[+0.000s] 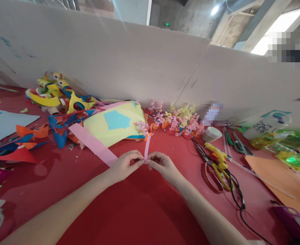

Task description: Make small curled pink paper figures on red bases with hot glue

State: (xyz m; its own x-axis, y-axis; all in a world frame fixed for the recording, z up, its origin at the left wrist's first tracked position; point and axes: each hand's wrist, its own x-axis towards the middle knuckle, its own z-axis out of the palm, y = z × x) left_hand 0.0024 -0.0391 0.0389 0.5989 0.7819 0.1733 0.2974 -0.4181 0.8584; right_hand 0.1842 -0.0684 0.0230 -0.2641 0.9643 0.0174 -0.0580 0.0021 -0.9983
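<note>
Your forearms (70,204) come in from the lower edge and are cut off there, above the red table (139,217). Your left hand (126,165) and right hand (162,165) meet, and both pinch the low end of a pink strip (147,147), which stands upright above the table. Your fingers hide its lower end. Behind it, the curled papers (178,120) are too blurred to tell apart.

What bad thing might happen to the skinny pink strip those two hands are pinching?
The pink strip is thin, and the left hand and right hand both pinch its bottom end, so a hard tug may tear or crease it. The black cord of the glue gun lies close beside the right arm, so a sideways move might snag it.
</note>
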